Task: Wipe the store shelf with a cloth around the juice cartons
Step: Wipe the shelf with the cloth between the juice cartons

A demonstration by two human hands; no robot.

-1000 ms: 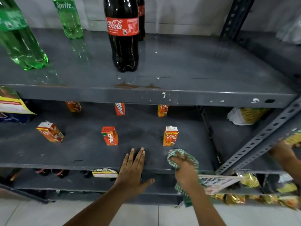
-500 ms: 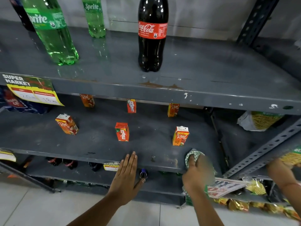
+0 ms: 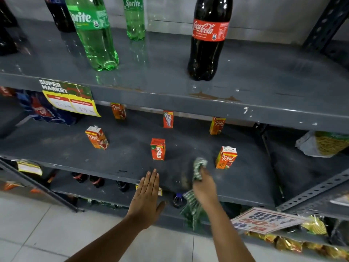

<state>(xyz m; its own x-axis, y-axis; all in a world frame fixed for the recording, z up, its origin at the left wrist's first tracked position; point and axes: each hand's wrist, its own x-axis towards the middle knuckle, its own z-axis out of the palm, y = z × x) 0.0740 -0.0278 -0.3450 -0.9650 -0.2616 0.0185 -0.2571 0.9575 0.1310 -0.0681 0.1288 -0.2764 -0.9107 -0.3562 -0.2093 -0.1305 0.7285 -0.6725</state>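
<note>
Several small juice cartons stand apart on the grey middle shelf (image 3: 56, 150): a Real carton (image 3: 225, 157) at front right, a red Maaza carton (image 3: 157, 149) in the middle, a tilted Real carton (image 3: 97, 137) to the left, and three more at the back. My right hand (image 3: 204, 186) is shut on a green-and-white checked cloth (image 3: 198, 168), pressing it on the shelf just left of the front Real carton. Part of the cloth hangs below the shelf edge. My left hand (image 3: 146, 195) is open, fingers flat at the shelf's front edge below the Maaza carton.
The top shelf holds Sprite bottles (image 3: 94, 33) and a Coca-Cola bottle (image 3: 207, 38). A yellow price sign (image 3: 69, 97) hangs on its front edge. A noodle packet (image 3: 324, 143) lies at right. Dark bottles (image 3: 97, 181) stand on the lower shelf. A promo sign (image 3: 264, 220) sits lower right.
My right hand has slid the cloth from the shelf's front right edge leftward and deeper, to beside the front Real carton. The view has shifted left. My left hand stays at the front edge.
</note>
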